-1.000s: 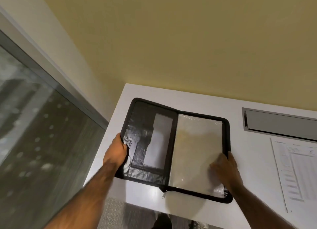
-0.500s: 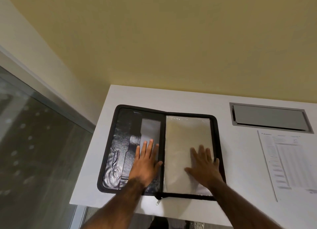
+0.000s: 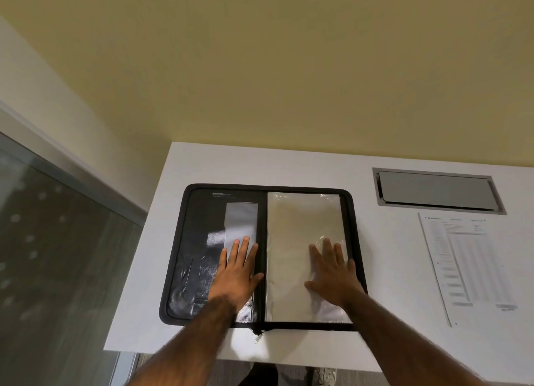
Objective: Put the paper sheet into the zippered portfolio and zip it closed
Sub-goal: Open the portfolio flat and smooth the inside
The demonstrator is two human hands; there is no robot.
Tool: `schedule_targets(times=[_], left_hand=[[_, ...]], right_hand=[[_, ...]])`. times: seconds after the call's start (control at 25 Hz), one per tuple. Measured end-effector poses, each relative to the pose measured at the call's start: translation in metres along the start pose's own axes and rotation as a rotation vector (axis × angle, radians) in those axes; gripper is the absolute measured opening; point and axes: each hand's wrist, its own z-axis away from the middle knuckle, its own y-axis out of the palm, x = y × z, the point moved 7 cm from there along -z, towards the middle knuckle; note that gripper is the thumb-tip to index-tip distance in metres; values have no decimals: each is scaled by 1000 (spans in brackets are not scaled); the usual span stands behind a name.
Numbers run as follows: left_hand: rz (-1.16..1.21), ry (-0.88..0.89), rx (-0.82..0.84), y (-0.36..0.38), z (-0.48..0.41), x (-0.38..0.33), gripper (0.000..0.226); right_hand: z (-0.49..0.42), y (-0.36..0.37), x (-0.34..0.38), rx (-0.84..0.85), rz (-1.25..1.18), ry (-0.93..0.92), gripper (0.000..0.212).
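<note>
The black zippered portfolio (image 3: 196, 241) lies spread open and flat on the white table (image 3: 384, 258). Its left half has dark pockets; its right half holds a shiny clear sleeve. My left hand (image 3: 237, 273) presses flat on the left half beside the spine, fingers straight. My right hand (image 3: 332, 273) presses flat on the clear sleeve of the right half. The zipper pull (image 3: 258, 338) hangs at the near edge by the spine. The printed paper sheet (image 3: 474, 264) lies on the table to the right, apart from the portfolio.
A metal cable hatch (image 3: 436, 190) is set into the table behind the paper. A yellow wall stands behind the table. A glass partition (image 3: 57, 255) runs along the left. The table's near edge is just below the portfolio.
A second ago both hands gripped the portfolio's outer edges; they since moved inward and now lie flat on its two halves. The portfolio has settled flat and squarer to me.
</note>
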Motion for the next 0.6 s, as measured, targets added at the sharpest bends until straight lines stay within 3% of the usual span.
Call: schedule_targets(times=[0.36,0.6], left_hand=[[-53,11,-23,-25,1,-37,70],[26,92,-58,-38,-22,-140,74]], right_hand=[[24,-17,-24,-110,8,-16,84],[50,-38,-106,-214,11,-60,73]])
